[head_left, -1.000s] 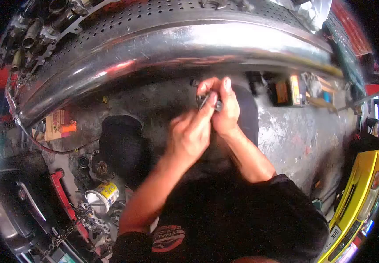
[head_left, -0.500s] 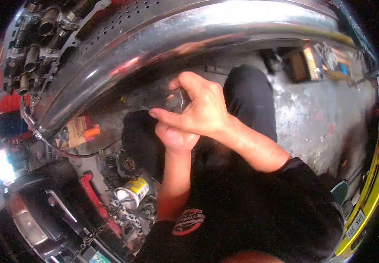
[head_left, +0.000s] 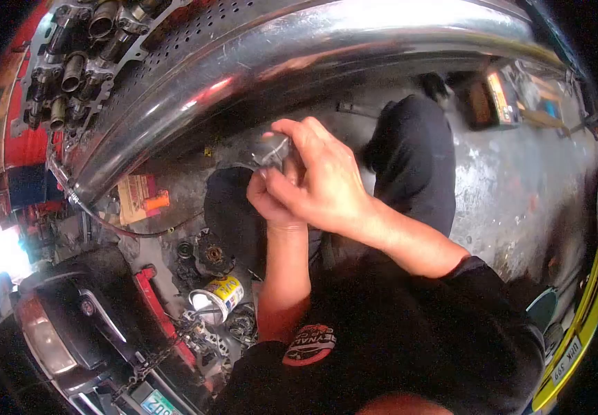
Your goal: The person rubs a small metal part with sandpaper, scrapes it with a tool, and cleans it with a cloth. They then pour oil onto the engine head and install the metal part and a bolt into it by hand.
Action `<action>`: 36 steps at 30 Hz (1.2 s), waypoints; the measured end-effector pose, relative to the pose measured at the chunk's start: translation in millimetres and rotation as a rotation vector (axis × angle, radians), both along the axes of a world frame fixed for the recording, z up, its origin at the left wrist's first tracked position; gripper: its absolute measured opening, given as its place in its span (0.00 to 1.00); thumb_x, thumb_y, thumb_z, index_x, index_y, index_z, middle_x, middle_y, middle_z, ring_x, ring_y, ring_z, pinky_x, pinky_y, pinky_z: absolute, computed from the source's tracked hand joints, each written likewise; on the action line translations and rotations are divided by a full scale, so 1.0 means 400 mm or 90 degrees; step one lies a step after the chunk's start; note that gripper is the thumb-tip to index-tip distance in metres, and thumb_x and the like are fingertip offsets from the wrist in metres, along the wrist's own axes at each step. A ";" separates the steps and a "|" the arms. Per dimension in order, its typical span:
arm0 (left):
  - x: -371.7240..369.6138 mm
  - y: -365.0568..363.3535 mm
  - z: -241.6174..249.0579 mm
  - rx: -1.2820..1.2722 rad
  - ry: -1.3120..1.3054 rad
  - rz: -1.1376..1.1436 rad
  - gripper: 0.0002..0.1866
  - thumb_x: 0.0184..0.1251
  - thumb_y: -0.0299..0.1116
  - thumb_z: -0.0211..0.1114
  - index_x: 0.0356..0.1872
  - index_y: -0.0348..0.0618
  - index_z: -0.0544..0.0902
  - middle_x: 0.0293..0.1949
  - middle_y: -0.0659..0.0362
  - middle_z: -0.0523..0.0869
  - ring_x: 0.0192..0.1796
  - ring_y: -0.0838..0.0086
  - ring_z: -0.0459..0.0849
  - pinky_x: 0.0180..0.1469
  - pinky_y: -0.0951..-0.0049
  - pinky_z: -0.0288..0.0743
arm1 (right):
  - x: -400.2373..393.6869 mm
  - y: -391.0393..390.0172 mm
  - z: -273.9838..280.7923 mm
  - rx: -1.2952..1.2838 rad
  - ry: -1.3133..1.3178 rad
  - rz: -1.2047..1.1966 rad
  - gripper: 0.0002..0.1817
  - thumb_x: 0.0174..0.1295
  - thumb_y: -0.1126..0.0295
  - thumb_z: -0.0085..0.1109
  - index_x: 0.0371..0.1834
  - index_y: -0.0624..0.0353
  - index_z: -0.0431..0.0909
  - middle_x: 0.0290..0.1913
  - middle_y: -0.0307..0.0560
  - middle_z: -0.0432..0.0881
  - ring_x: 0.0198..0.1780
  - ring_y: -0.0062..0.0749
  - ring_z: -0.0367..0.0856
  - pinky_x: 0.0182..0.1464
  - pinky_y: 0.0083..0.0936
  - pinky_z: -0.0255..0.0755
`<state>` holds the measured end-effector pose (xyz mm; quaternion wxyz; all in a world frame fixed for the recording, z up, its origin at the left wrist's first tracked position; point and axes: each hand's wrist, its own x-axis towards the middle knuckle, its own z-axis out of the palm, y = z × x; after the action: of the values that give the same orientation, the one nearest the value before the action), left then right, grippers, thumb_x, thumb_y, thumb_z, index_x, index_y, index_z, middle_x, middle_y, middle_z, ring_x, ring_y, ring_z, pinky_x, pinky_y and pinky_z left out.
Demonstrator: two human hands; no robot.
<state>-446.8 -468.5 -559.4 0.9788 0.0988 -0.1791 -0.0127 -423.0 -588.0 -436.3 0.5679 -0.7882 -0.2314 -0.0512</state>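
A small grey metal part (head_left: 270,150), partly blurred, is held up between my two hands above my knees. My right hand (head_left: 326,176) curls round its right side, with the index finger over the top and the thumb below. Lower and partly hidden behind it, my left hand (head_left: 270,200) is closed against the part's lower end. The covered fingers of that hand cannot be made out.
A long curved shiny metal panel (head_left: 243,76) arches ahead. An engine part with tubes (head_left: 70,72) rests at upper left. Below left are a white-and-yellow tub (head_left: 219,299), a red bar (head_left: 160,308) and a black car front (head_left: 84,311). Cardboard (head_left: 133,197) lies on the floor.
The view has shifted, so the surroundings appear farther right. My hands have turned a little, and more of the metal part shows above my thumbs.
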 end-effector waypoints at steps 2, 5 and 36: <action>-0.024 -0.029 0.098 0.028 0.223 0.086 0.28 0.64 0.44 0.51 0.63 0.43 0.68 0.60 0.53 0.73 0.65 0.64 0.70 0.68 0.63 0.61 | 0.005 0.008 0.004 -0.004 0.002 -0.019 0.24 0.48 0.65 0.63 0.48 0.66 0.74 0.37 0.58 0.76 0.42 0.55 0.79 0.47 0.43 0.74; -0.025 -0.055 0.191 0.018 0.442 0.139 0.28 0.64 0.44 0.50 0.64 0.43 0.68 0.61 0.52 0.73 0.66 0.63 0.69 0.70 0.62 0.59 | 0.004 0.020 0.010 -0.023 -0.054 -0.066 0.22 0.46 0.67 0.64 0.46 0.64 0.76 0.34 0.53 0.76 0.35 0.49 0.80 0.39 0.38 0.75; -0.023 -0.125 0.217 1.138 0.049 0.388 0.23 0.70 0.24 0.55 0.66 0.42 0.73 0.23 0.57 0.78 0.26 0.82 0.77 0.32 0.75 0.75 | 0.093 -0.056 -0.142 0.471 0.568 -0.020 0.36 0.73 0.43 0.27 0.33 0.59 0.82 0.27 0.41 0.80 0.28 0.24 0.73 0.35 0.23 0.69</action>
<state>-456.0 -518.5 -472.8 0.5067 0.8545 -0.0373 0.1078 -385.8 -610.2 -493.1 0.8475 -0.4859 0.0754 0.2000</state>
